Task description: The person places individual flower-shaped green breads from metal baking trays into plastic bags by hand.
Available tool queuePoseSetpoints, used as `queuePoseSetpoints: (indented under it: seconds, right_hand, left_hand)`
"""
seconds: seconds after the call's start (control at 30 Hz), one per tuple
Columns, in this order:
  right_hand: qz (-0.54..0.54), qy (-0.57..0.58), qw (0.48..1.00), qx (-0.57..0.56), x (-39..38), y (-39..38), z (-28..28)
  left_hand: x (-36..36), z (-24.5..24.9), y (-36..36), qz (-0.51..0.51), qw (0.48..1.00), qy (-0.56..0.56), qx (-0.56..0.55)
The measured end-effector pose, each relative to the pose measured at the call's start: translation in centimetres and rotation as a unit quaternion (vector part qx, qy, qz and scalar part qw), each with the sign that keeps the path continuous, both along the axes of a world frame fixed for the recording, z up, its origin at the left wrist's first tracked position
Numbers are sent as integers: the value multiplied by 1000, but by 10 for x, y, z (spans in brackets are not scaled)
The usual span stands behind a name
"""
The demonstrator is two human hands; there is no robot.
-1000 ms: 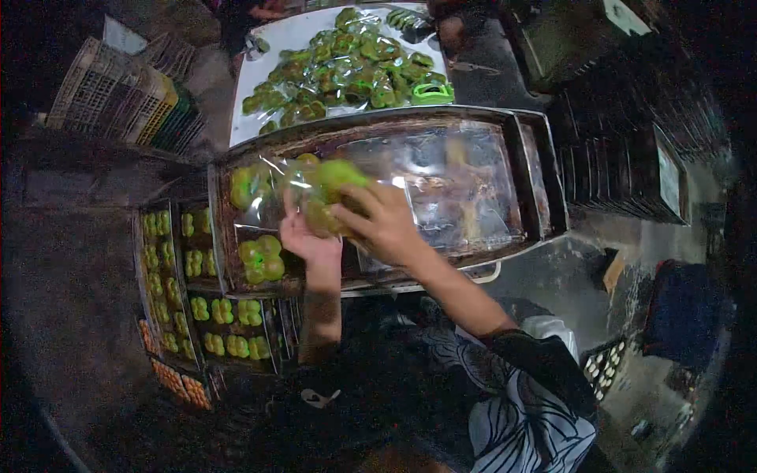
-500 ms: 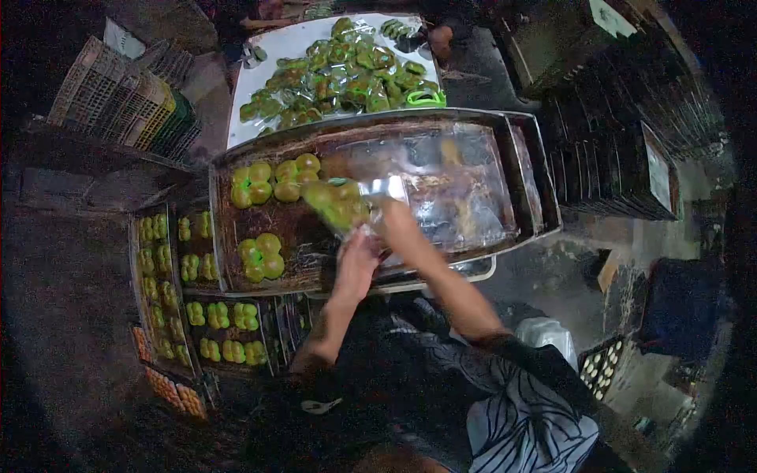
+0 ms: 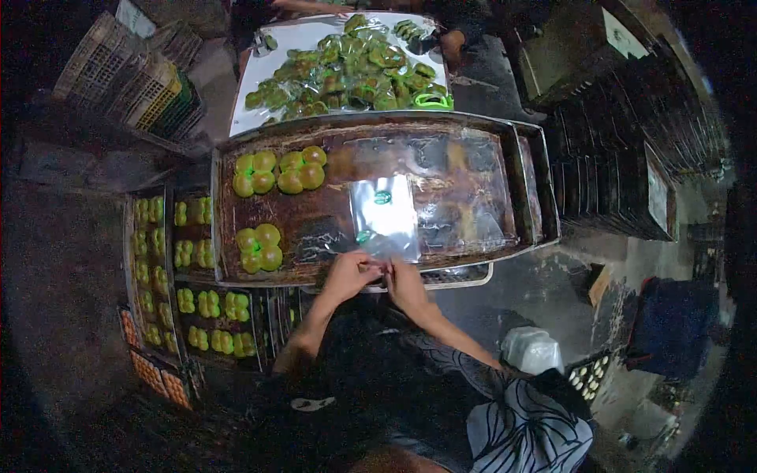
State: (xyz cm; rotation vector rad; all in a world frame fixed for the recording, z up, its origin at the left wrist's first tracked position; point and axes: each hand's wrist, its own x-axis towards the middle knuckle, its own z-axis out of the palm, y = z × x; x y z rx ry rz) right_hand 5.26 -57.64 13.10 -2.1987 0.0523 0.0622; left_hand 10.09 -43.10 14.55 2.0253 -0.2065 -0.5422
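Observation:
A clear plastic bag [image 3: 383, 217] with a green printed label lies flat-looking over the middle of the dark metal baking tray [image 3: 315, 130]. My left hand [image 3: 347, 276] is closed, its fingertips pinching at the bag's near edge. Close beside it, my right hand [image 3: 406, 290] is closed on the same edge. Three green-brown clusters of round buns sit on the tray's left part: one bun cluster [image 3: 254, 173] at the back left, another bun cluster [image 3: 302, 169] beside it, and a third bun cluster [image 3: 259, 248] nearer me.
Behind the tray, a white table [image 3: 246, 118] bears a heap of bagged green buns [image 3: 347, 71] and a bright green ring-shaped item [image 3: 433, 101]. More trays of buns [image 3: 208, 303] stand low at left. Stacked crates [image 3: 118, 71] are far left, racked trays [image 3: 607, 173] at right. A person's arm [image 3: 315, 6] shows at the back.
The bun cluster that was by my hands is gone from there. Both hands have come nearer to me, and a flat bag now lies in front of them.

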Motion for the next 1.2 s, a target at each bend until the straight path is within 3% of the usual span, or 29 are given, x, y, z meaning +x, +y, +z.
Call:
queuePoseSetpoints:
  seconds: [0.07, 0.1, 0.13, 0.17, 0.2, 0.23, 0.27, 0.3, 0.33, 0.37, 0.4, 0.43, 0.47, 0.5, 0.53, 0.57, 0.6, 0.67, 0.7, 0.73, 0.77, 0.83, 0.87, 0.9, 0.93, 1.03, 1.1, 1.13, 1.2]
  right_hand:
    - [14, 7, 1000, 24, 10, -6, -24]
    - [17, 14, 998, 53, 19, -5, -30]
    - [13, 374, 903, 210, 52, -7, 38]
    - [141, 354, 740, 554, 77, -20, -1]
    - [246, 279, 458, 807, 93, -28, -37]
    - [114, 177, 704, 678, 104, -3, -8]
    - [-29, 57, 877, 477, 114, 32, 32]
    - [-17, 99, 696, 711, 116, 53, 42]
    - [-49, 183, 551, 812, 116, 71, 36]
    - [-14, 264, 517, 814, 111, 89, 17]
    - [19, 345, 477, 808, 107, 102, -4]
    - [19, 349, 476, 807, 120, 104, -10]
    - [177, 298, 739, 577, 143, 100, -16]
    - [311, 203, 890, 265, 165, 96, -23]
    - [284, -46, 952, 102, 191, 96, -33]
    - [291, -159, 886, -324, 218, 99, -5]
    - [384, -188, 814, -393, 253, 97, -30]
    - [458, -176, 811, -318, 264, 105, -46]
    - [327, -121, 912, -218, 255, 117, -44]
    - [185, -60, 974, -113, 243, 126, -38]
    - [111, -168, 975, -94, 217, 129, -24]
    - [111, -317, 936, -105, 164, 125, 36]
    - [184, -323, 926, -59, 152, 124, 62]
    - [200, -331, 919, -81, 148, 126, 76]
    - [214, -337, 911, -105, 144, 124, 84]
    - [175, -327, 925, -79, 122, 105, 91]
    - [143, -332, 927, -101, 127, 98, 94]
    - [123, -326, 930, -120, 126, 94, 99]
    - [113, -241, 957, -112, 127, 88, 105]
  left_hand:
    - [3, 5, -14, 22, 997, -37, -69]
    - [3, 7, -18, 93, 989, -87, -81]
    - [6, 10, -20, 162, 972, -141, -94]
    - [4, 15, -19, 127, 975, -168, -68]
    - [1, 23, -16, 66, 980, -163, -91]
    - [0, 11, -12, 123, 967, -165, -151]
    - [2, -1, -9, 181, 946, -167, -209]
    - [12, 6, -11, 300, 869, -120, -376]
    - [24, 14, -11, 401, 748, -67, -524]
    - [28, -21, 28, 406, 676, 144, -598]
    - [39, -5, 51, 288, 688, 137, -652]
    - [51, -28, 86, 193, 643, 152, -726]
    - [59, -54, 113, 96, 587, 164, -787]
    - [65, -39, 119, 334, 612, 102, -710]
    - [74, -18, 123, 548, 596, 30, -586]
    - [79, -13, 133, 554, 595, 29, -582]
    - [81, -10, 145, 526, 581, 26, -621]
    - [81, 6, 157, 504, 564, 20, -654]
    - [87, 18, 158, 529, 531, 16, -662]
    - [91, 24, 160, 552, 493, 12, -672]
    - [93, 17, 168, 557, 504, -15, -660]
    - [94, 21, 160, 553, 509, -42, -658]
    - [93, 23, 149, 551, 516, -62, -653]
    - [89, 29, 130, 495, 589, -78, -634]
    - [88, 40, 106, 498, 604, -85, -617]
    - [80, 50, 80, 443, 620, -38, -647]
    - [70, 53, 49, 365, 667, 3, -649]
    - [67, 54, 33, 361, 669, 7, -650]
    - [60, 55, 8, 467, 650, 109, -590]
